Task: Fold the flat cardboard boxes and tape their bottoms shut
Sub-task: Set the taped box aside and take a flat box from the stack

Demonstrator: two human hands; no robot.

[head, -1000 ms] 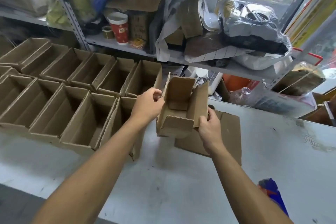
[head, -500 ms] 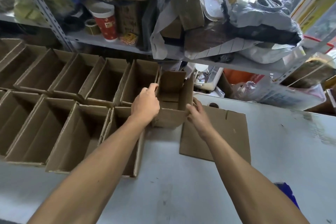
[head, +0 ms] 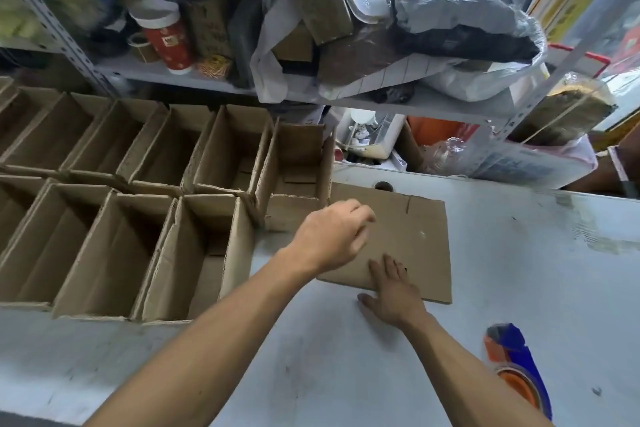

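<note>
The left hand (head: 330, 236) is hanging over the flat cardboard (head: 408, 236) that is lying on the grey surface (head: 346, 374). Its fingers are bending loosely and are holding nothing. The right hand (head: 393, 291) is lying flat, palm down. Its fingers (head: 388, 269) are stretching out straight and pressing on the near edge of the flat cardboard, while its thumb is resting on the surface.

The folded box (head: 294, 177) is standing open side up at the right end of the back row of boxes (head: 138, 156). It is touching the far left corner of the flat cardboard. A second row of open boxes is sitting in front. A blue and orange tape roller (head: 516, 367) is lying on the surface near the right arm.

Half a second ago both hands were gripping the folded box and setting it down by the row. Now both hands are letting go of it and are coming over to the flat cardboard. The box is staying in its place in the row.
</note>
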